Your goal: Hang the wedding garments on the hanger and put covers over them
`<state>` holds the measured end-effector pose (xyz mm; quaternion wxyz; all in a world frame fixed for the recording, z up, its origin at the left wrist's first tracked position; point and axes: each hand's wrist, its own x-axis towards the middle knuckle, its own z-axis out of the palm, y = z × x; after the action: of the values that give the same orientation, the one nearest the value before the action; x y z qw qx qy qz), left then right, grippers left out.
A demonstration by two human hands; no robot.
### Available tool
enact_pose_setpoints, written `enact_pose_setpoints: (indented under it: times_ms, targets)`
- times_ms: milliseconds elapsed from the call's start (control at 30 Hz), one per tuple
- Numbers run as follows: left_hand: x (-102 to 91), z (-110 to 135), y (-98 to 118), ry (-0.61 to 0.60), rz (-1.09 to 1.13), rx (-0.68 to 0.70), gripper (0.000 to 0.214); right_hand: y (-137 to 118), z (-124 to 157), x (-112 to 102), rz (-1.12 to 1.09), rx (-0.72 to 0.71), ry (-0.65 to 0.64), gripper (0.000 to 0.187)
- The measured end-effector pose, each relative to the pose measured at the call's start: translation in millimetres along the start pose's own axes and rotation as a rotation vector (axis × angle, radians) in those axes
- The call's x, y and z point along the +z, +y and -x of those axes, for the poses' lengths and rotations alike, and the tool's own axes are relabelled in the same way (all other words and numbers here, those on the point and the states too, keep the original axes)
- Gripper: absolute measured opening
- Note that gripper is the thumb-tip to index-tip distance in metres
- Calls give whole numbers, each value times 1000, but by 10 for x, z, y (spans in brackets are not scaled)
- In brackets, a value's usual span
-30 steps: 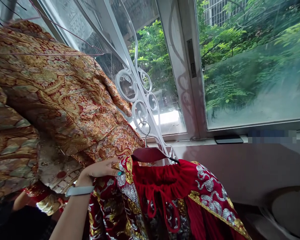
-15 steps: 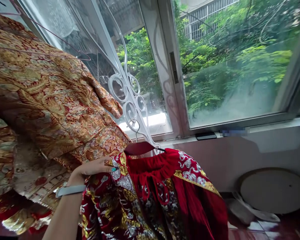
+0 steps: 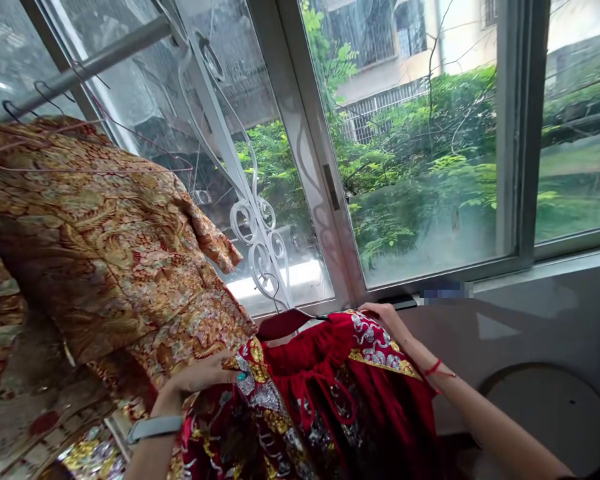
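A red garment with silver and gold embroidery and a gathered, tied neckline hangs on a dark red clothes hanger in front of me. My left hand, with a teal nail and a pale band at the wrist, grips its left shoulder, thumb on the front. At the opposite shoulder, my right hand is closed over the top edge; some of its fingers are hidden behind the cloth. The hanger's metal hook stands up beside white scrollwork.
Gold brocade clothing hangs at left, below a metal rail with several hooks. White scrolled metalwork rises before the window. A dark flat object lies on the sill. A round pale object is at lower right.
My right hand has come into view from the right and taken hold of the garment's right shoulder. My left hand keeps its grip. The view has tilted up, showing the rail.
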<state>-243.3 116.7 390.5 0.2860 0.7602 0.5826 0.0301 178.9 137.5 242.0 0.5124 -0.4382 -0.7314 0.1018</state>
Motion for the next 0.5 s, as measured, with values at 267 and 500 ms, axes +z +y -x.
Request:
enact_pose_setpoints:
  times_ms: [267, 500]
  targets:
    - [302, -71, -126, 161, 153, 158, 55, -512, -286, -507, 255, -214, 119, 24]
    - [536, -181, -281, 422, 205, 185, 62, -342, 305, -305, 139, -104, 214, 21]
